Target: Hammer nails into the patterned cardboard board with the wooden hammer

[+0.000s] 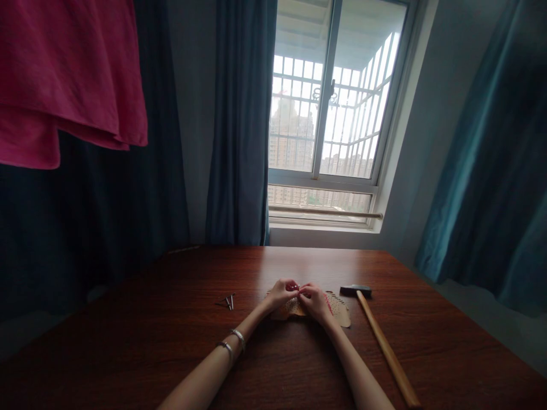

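Over the table, my left hand [282, 293] and my right hand [315, 302] meet with their fingertips pinched together. Whatever small thing lies between the fingers is too small to make out. Beneath them is a flat tan sheet [341, 314], perhaps leather, with rows of small holes and a dark notched or laced edge. Red thread or red marks show on it beside my right hand. Both hands cover the middle of the sheet. Two bracelets [237, 337] circle my left forearm.
A hammer [384, 341] with a black head and wooden handle lies to the right. Several thin metal pieces [229, 302], like nails or punches, rest at the left on the brown wooden table [171, 341]. Behind are curtains [241, 125] and a window; pink cloth [77, 74] hangs at upper left.
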The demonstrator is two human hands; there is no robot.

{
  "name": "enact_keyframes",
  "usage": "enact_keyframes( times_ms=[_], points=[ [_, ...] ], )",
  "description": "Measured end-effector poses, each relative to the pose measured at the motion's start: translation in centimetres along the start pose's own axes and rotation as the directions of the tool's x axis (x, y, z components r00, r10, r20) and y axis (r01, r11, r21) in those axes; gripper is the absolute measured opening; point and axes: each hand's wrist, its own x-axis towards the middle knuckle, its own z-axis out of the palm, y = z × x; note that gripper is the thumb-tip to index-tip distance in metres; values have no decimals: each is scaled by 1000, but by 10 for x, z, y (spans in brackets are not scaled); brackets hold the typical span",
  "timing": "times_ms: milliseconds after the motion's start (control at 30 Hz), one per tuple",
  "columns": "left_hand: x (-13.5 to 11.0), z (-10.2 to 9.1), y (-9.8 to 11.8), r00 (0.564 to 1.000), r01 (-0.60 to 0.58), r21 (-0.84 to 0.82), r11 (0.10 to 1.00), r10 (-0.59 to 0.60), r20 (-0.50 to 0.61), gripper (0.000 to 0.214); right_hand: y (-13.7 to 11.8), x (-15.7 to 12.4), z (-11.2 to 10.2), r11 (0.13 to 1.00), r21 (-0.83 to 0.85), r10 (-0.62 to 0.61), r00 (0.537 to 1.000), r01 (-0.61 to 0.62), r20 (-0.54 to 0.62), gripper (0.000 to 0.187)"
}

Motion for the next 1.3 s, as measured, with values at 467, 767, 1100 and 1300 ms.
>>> enact_keyframes(
  times_ms=[467, 767, 1100, 1300],
  points=[
    [-3, 0, 15, 999, 31, -15, 999, -31, -23, 19, -14, 7, -43, 998, 44, 64, 971, -55, -232, 24],
    [-2, 1, 5, 999, 23, -16, 1000, -24, -36, 19, -8, 5, -84, 994, 12, 103, 897, -109, -429, 25],
    [-4, 0, 6, 999, 44, -30, 999, -45, -16, 21, -19, 6, -98, 988, -39, 114, 880, -149, -461, 28],
    [-1, 1, -1, 998, 51, -1, 999, -51, -25, 23, -22, -24, -136, 944, -119, 218, 851, -309, -477, 32]
  ],
)
